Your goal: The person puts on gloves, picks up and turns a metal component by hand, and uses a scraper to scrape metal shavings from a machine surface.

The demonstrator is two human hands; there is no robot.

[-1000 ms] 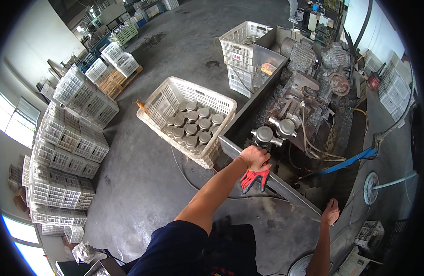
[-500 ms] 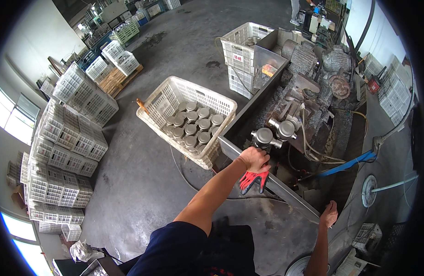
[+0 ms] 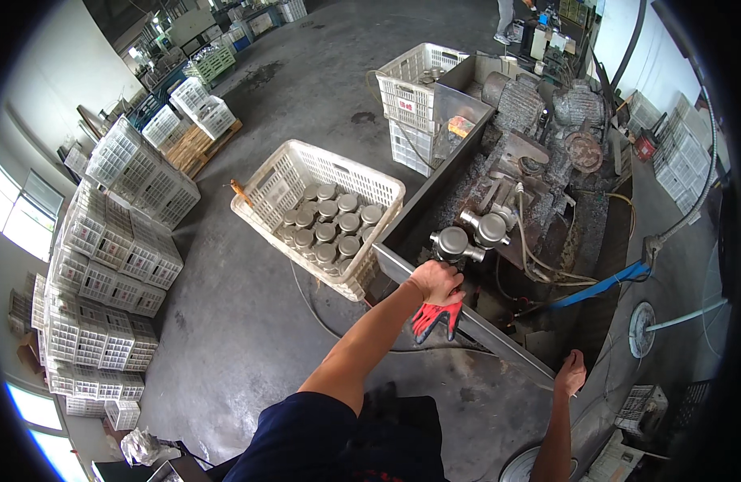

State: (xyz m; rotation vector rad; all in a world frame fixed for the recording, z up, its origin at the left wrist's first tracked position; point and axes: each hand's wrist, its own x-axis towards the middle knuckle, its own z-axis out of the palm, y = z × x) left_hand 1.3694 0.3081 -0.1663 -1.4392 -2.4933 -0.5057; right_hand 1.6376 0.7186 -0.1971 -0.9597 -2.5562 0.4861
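Glove work: the red glove (image 3: 436,320) hangs directly below the left hand (image 3: 437,283), fingers down, on the person's side of the tank wall (image 3: 507,341). Done well, my judgement, it wants a firm hold on the bunched top, with the loose fingers hanging clear of the metal edge so nothing snags.
Fittings: nearer metal fitting (image 3: 450,243) sits just beyond the left hand, second fitting (image 3: 491,231) beyond and to its right. Knuckles best held off both; bare skin would scrape. Whether hand and nearer fitting touch, cannot tell.
Machine side: pale hose (image 3: 539,261) and blue bar (image 3: 603,287) lie right of the left hand, inside the tank. Glove best not swung that way; could catch.
Left hand: fingers curled and pressed together, pinching the top of the glove. Bare, over the tank's near rim. Glove's colour red, with dark fingertips.
Right hand: bare, at the tank's near right corner, well apart from the left. Fingers bent inward; whether they grip the edge or only rest there, cannot tell. Light contact advisable, since the edge may be sharp.
Crate: white crate (image 3: 370,183) left of the left hand and farther out, round-topped metal parts (image 3: 326,232) grouped inside.
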